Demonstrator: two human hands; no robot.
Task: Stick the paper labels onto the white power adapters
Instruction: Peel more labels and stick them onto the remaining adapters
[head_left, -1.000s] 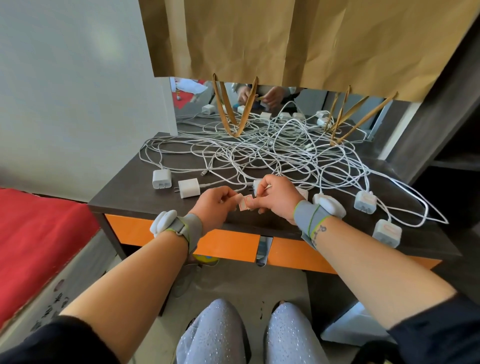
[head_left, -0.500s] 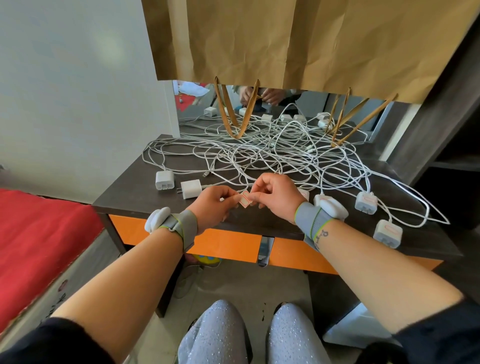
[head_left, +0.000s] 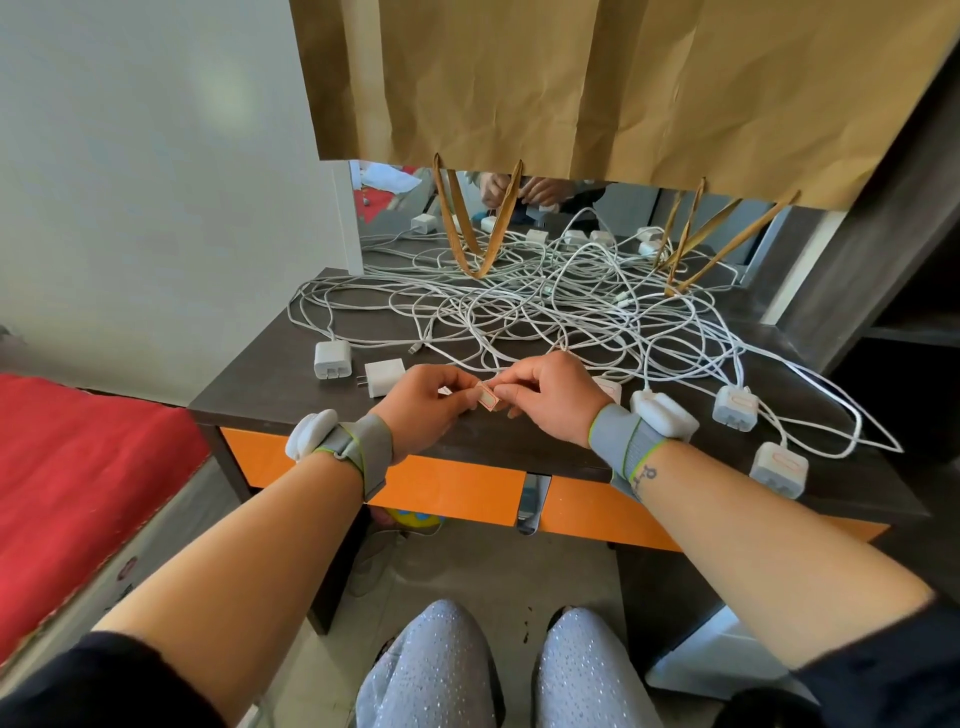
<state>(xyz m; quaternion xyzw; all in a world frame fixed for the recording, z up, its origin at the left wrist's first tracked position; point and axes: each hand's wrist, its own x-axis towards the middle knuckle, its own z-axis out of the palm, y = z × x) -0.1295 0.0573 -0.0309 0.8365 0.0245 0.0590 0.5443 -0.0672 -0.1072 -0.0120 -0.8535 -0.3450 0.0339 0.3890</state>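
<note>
Head | left hand (head_left: 426, 410) and right hand (head_left: 550, 397) pinch small rectangular paper label (head_left: 487, 399) | above desk (head_left: 270, 384) front edge | boxy white adapters (head_left: 384, 378) beside

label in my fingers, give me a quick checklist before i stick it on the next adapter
1. Label held: ok. The left hand and right hand both pinch the small red-bordered label above the desk's front edge.
2. Backing peeled off: cannot tell, too small to see.
3. Bare adapter available: ok. The two left adapters show no label on their visible faces.
4. Path to them clear: ok. They lie apart from the cable tangle.
5. Free hand to steady the adapter: not ok. Both hands hold the label.
6. Already labelled units avoided: ok. The right adapters carry red-bordered labels.
</note>
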